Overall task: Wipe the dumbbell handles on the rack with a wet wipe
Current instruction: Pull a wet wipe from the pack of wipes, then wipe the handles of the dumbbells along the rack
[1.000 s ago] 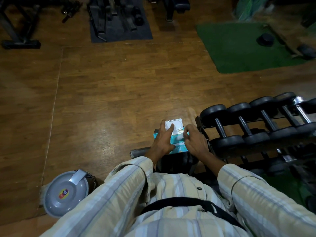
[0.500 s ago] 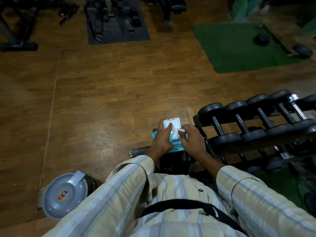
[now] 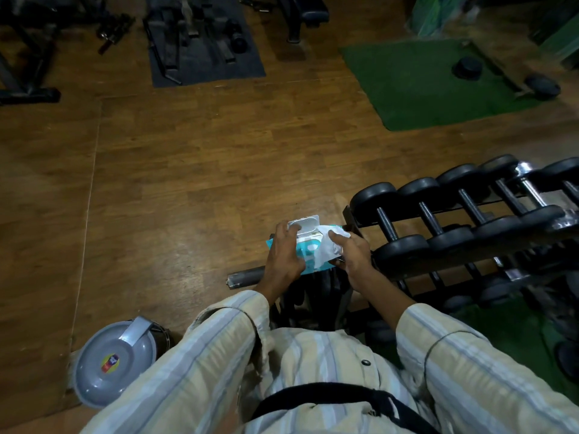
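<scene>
Your left hand (image 3: 283, 256) grips the teal wipe pack (image 3: 308, 255), lid flipped open, just left of the dumbbell rack (image 3: 463, 245). Your right hand (image 3: 352, 253) pinches a white wet wipe (image 3: 329, 245) coming out of the pack. Dumbbells (image 3: 388, 227) sit racked beside it.

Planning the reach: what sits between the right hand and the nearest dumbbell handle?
Head view: only the rack's end post lies between the right hand, pinching a wet wipe, and the nearest dumbbell handle.
</scene>
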